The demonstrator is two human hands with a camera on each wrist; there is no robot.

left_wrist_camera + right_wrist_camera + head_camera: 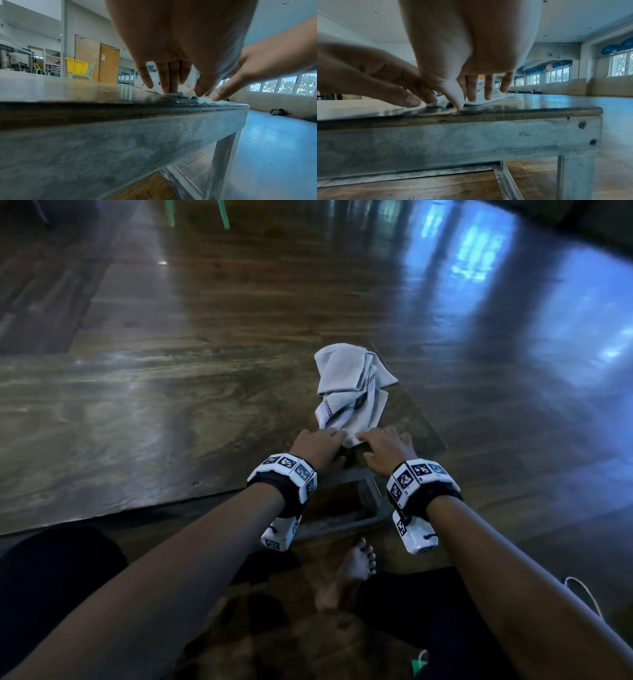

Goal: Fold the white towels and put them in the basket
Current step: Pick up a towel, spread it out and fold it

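A crumpled white towel [351,392] with black checked trim lies on the low wooden table [164,405], near its front right corner. Both hands are at the towel's near edge. My left hand [325,440] lies flat, with straight fingertips [171,89] pressing down on the towel's hem [184,93] and the thumb apart. My right hand [380,440] is beside it, with spread fingers [488,93] resting on the cloth [494,96] and the thumb tip touching the table top. Neither hand pinches the towel. A yellow basket [77,66] sits on a green chair far behind the table.
The table's right edge [424,419] runs close to the towel, with shiny floor [513,371] beyond it. A bare foot [352,563] rests on the floor under the front edge. Green chair legs [222,213] stand past the table's far side. The table frame [471,142] is grey.
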